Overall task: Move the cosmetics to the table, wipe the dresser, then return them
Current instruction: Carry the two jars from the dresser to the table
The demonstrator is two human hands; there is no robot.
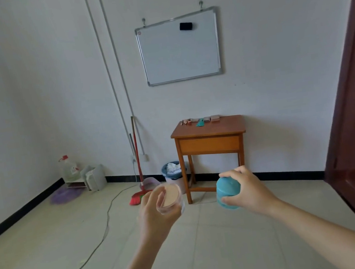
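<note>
left hand (154, 215) gripped a clear powder jar (169, 197), right hand (248, 190) a teal jar (226, 190); wooden table (213, 127) stood at twelve o'clock, broom (139, 163) and bin (165, 170) at eleven.

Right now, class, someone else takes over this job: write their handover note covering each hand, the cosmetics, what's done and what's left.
Left hand grips a clear round jar with a beige top.
Right hand grips a teal round plastic jar.
Both jars are held in the air, facing the small brown wooden table by the wall.
Done: several small pink and teal cosmetics lie along the table's back edge.
Left: probably set both jars there, wipe the dresser, return everything. The dresser is out of view, so its state can't be told.
</note>
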